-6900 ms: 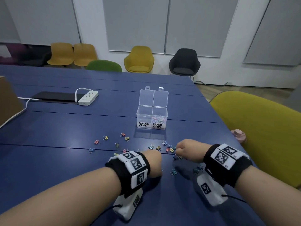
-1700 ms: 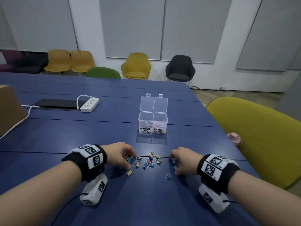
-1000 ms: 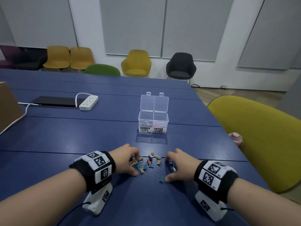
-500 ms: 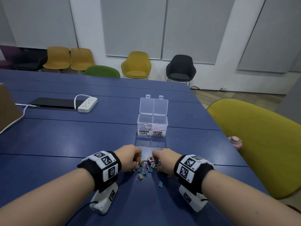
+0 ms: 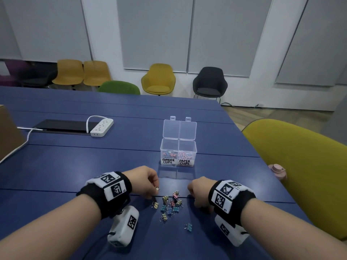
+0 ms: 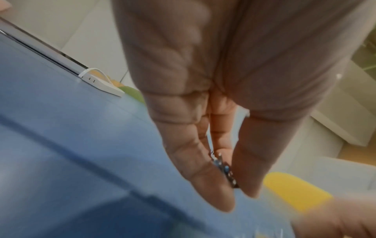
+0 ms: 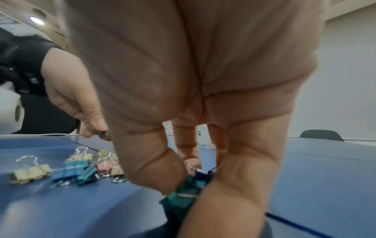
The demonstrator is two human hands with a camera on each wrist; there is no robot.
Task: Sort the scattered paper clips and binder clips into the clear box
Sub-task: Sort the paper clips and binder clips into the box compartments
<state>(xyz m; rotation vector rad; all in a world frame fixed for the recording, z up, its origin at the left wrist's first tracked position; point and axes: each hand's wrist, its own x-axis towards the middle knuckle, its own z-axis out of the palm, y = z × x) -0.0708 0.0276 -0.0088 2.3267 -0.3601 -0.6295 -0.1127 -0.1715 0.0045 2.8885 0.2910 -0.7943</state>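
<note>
A heap of small coloured binder clips (image 5: 171, 205) lies on the blue table (image 5: 75, 166) between my hands, and a single blue clip (image 5: 188, 226) sits nearer me. My left hand (image 5: 155, 190) hovers just left of the heap and pinches binder clips (image 6: 224, 171) between thumb and fingers. My right hand (image 5: 195, 196) is curled at the heap's right edge and grips several teal and blue binder clips (image 7: 186, 193). Beyond the heap stands the clear box (image 5: 178, 147), both lids up. Its left half is labelled BINDER CLIPS and its right half PAPER CLIPS, and both hold clips.
A white power strip (image 5: 102, 127) and a flat black device (image 5: 62, 125) lie at the far left, beside a brown cardboard box (image 5: 9, 132). A yellow-green chair (image 5: 300, 166) with a pink bottle top (image 5: 277, 170) borders the table's right edge.
Both hands swept the scattered clips inward into one heap. Since half a second ago they have drawn apart, each holding clips, and the left has risen slightly.
</note>
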